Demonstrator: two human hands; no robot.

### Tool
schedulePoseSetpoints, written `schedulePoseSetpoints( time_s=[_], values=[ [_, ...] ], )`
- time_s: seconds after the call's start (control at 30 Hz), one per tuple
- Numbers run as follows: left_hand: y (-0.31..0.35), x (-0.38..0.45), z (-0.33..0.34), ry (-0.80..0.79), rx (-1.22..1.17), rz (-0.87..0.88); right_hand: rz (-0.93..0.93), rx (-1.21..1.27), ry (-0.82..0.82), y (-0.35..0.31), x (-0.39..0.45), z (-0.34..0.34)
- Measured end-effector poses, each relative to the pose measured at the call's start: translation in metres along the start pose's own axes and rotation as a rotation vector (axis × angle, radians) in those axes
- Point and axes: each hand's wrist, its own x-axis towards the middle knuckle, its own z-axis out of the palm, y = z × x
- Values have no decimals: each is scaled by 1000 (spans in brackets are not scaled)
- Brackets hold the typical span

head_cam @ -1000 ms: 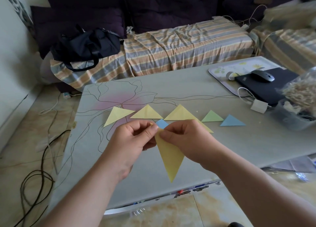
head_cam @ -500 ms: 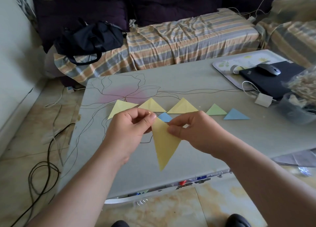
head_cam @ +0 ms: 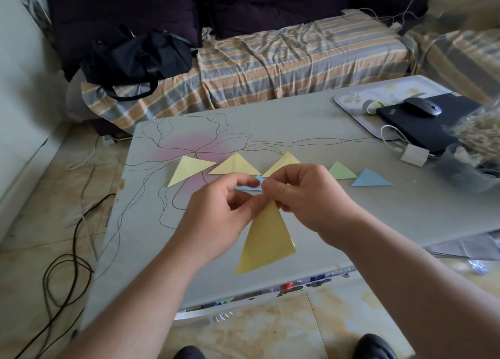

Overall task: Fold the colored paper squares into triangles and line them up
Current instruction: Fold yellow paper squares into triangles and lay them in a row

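Left hand (head_cam: 216,218) and right hand (head_cam: 305,196) both pinched the top corner of a yellow folded triangle (head_cam: 266,239), held over the table (head_cam: 405,210); finished triangles (head_cam: 235,165) lay lined up behind.

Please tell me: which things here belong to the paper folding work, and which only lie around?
Part of the job:
- yellow paper, pinched by left hand and right hand
- three yellow triangles
- green triangle
- blue triangle
- small blue piece

Lying about:
- mouse
- laptop
- black bag
- white charger
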Motion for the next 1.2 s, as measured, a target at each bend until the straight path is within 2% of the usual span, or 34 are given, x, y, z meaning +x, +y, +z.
schedulePoseSetpoints(
  time_s=[0.17,0.33,0.87,1.2],
  values=[
    [-2,1,6,15,-118,-22,-17,82,84,0,3,1],
    [0,0,4,25,-168,-11,-9,57,-27,3,3,3],
    [1,0,3,-20,-129,-77,-15,234,99,5,8,-6],
    [-7,3,-6,-44,69,-54,7,269,143,1,13,-16]
  ],
)
